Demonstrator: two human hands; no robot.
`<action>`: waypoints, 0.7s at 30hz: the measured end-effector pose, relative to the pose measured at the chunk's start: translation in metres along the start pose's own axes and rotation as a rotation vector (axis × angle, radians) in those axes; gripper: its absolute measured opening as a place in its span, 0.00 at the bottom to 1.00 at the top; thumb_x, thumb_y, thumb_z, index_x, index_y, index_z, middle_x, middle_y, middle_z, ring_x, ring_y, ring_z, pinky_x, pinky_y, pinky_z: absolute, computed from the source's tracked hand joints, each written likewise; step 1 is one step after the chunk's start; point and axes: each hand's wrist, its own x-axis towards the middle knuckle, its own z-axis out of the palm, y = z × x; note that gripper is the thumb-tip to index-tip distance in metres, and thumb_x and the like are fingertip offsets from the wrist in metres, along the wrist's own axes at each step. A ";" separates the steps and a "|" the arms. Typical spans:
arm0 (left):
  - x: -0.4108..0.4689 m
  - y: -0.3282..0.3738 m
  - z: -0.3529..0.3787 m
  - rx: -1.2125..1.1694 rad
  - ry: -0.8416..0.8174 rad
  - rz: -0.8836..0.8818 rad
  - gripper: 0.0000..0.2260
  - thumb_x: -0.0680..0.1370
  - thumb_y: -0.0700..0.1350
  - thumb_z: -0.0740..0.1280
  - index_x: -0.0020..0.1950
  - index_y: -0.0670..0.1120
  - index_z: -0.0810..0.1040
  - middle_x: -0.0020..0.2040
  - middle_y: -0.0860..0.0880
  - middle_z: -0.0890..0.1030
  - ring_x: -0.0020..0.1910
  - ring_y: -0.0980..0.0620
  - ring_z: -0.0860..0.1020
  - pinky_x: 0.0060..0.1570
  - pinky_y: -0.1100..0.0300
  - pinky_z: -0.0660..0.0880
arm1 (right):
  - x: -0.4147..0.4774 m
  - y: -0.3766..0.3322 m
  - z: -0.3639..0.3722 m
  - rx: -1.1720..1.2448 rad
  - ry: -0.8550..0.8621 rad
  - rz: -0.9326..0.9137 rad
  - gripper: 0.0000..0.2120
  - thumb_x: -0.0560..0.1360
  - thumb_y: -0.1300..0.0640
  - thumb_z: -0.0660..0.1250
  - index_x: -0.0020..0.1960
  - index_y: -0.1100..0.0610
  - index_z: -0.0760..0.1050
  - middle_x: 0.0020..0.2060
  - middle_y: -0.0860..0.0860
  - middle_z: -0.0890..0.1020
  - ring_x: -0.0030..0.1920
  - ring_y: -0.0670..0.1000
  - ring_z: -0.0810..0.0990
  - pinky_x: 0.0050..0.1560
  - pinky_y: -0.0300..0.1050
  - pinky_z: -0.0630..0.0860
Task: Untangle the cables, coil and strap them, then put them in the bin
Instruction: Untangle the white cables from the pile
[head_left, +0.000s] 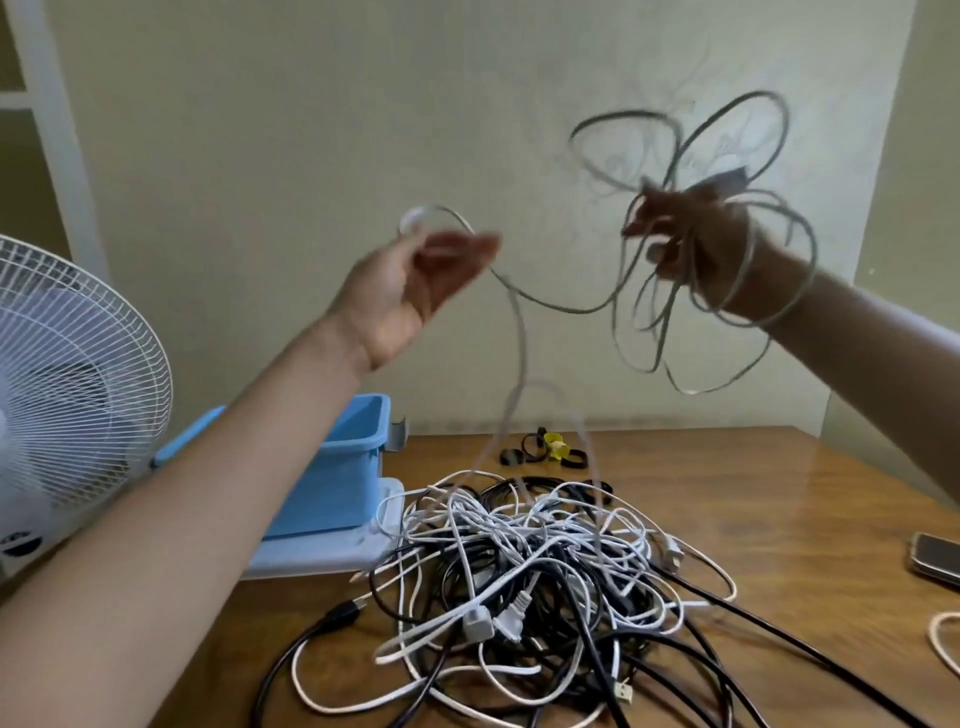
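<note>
At the far left stands a white fan (67, 374); just right of it the blue bin (353, 467) sits on its lid (322, 551) at the left edge of the table (779, 493), and no cable shows above its rim. The left hand (410, 280) is raised, fingers stretched rightward, with one end of a grey cable (566, 310) running across them; blur hides whether it pinches the cable or merely carries it. Below, near the middle of the table, lies the pile (545, 561) of white and black cables, thoroughly knotted together; beyond it, at the far side, wait the straps (545, 452), unused. A blurred length of the grey cable drops toward the pile. The right hand (696, 244), held high, grips a loose bunch of that cable's loops, uneven and splayed; a phone (935, 558) lies at the right edge. By my reading the job is barely begun: one cable is partly freed and roughly gathered, not strapped; the rest awaits untangling, coiling, strapping and binning.
</note>
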 end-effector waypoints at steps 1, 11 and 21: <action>0.006 0.014 0.007 -0.191 -0.076 0.049 0.25 0.84 0.42 0.49 0.38 0.32 0.79 0.42 0.35 0.83 0.43 0.44 0.84 0.48 0.56 0.81 | -0.003 0.006 0.007 -0.016 -0.085 0.036 0.11 0.75 0.46 0.66 0.39 0.53 0.78 0.27 0.45 0.78 0.21 0.41 0.71 0.20 0.31 0.64; 0.013 0.025 0.042 -0.248 -0.324 0.135 0.22 0.84 0.46 0.48 0.53 0.34 0.77 0.56 0.36 0.79 0.56 0.41 0.78 0.65 0.50 0.70 | -0.019 0.025 0.081 -0.210 -0.396 0.084 0.09 0.77 0.54 0.66 0.40 0.55 0.71 0.28 0.48 0.68 0.23 0.43 0.64 0.21 0.33 0.61; -0.015 0.015 0.011 0.723 0.230 0.327 0.10 0.82 0.50 0.58 0.48 0.45 0.73 0.43 0.49 0.78 0.36 0.58 0.78 0.35 0.63 0.75 | -0.015 0.024 0.082 -0.133 -0.302 0.075 0.11 0.80 0.55 0.63 0.44 0.59 0.79 0.28 0.49 0.77 0.25 0.45 0.73 0.25 0.34 0.70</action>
